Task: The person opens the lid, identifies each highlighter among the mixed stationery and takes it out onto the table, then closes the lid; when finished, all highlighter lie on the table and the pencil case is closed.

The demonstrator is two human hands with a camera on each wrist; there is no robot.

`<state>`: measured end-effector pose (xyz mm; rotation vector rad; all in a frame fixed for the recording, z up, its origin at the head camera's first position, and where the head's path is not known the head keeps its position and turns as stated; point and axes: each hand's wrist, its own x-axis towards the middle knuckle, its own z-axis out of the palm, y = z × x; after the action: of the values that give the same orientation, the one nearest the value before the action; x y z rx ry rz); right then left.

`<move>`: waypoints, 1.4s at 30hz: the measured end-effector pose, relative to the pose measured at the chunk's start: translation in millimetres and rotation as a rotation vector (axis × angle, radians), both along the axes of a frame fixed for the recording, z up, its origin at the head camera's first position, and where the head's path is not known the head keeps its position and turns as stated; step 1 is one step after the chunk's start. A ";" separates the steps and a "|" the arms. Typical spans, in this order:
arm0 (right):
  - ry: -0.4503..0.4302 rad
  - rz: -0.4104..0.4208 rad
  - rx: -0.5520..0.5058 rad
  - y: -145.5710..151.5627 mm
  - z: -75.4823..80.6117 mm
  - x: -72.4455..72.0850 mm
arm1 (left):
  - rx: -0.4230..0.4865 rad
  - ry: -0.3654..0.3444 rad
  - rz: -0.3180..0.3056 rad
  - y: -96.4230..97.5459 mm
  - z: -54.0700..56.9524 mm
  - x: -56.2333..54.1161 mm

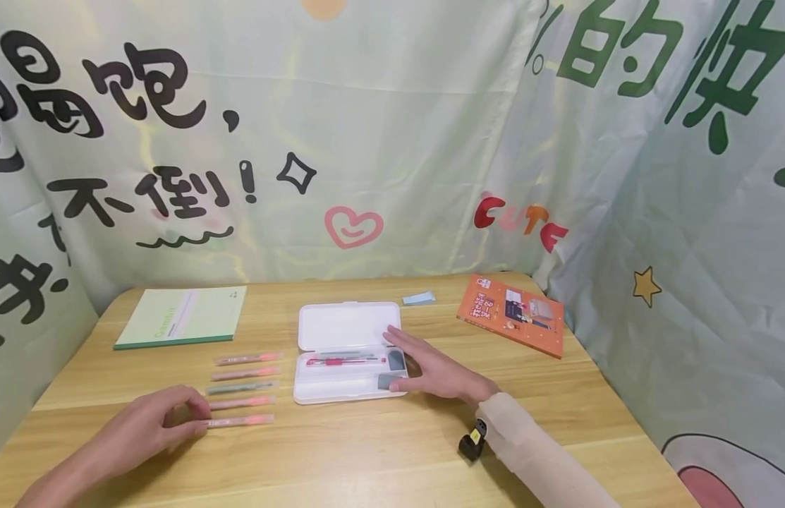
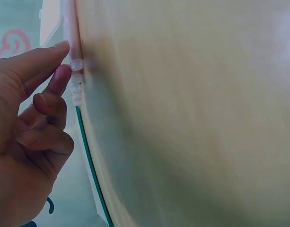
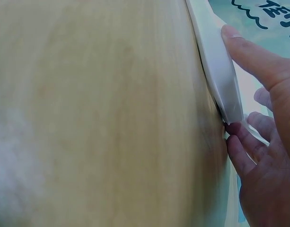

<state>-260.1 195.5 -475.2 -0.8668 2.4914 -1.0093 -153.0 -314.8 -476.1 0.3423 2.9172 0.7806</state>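
Several capped pens, mostly pink (image 1: 246,375) with one grey-green (image 1: 242,387), lie in a column on the table. At the lower left, my left hand (image 1: 157,423) pinches the left end of the nearest pink pen (image 1: 240,421) between thumb and index finger, its other fingers curled in the left wrist view. A white pencil case (image 1: 331,392) lies open, its lid (image 1: 348,324) folded back. Inside are a pink-red pen (image 1: 344,361), greyish pens behind it and dark grey blocks (image 1: 396,360). My right hand (image 1: 439,370) holds the case's right end, thumb at the front and fingers by the lid.
A pale green notebook (image 1: 183,314) lies at the back left. Behind the case is a small light-blue piece (image 1: 419,298), and an orange book (image 1: 515,314) lies at the back right. Printed cloth (image 1: 417,141) hangs behind the wooden table (image 1: 341,466).
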 end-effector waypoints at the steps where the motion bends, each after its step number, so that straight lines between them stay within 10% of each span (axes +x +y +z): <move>1: 0.000 -0.001 0.001 0.2 -0.1 0.1 | 0.014 -0.006 0.008 0.6 1.1 -0.4; 19: -0.003 0.000 0.001 1.3 0.2 0.6 | 0.007 0.181 -0.117 58.1 26.4 -53.1; 32: 0.000 0.000 0.009 0.6 -0.7 -0.8 | -0.057 0.200 -0.219 135.0 15.9 -88.4; 42: 0.001 -0.001 0.007 0.3 -0.6 -1.0 | -0.109 0.223 -0.202 161.3 12.3 -95.4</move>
<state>-261.2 195.7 -475.8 -0.8641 2.4954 -0.9998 -248.4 -153.5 -463.7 0.7440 3.0463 0.5861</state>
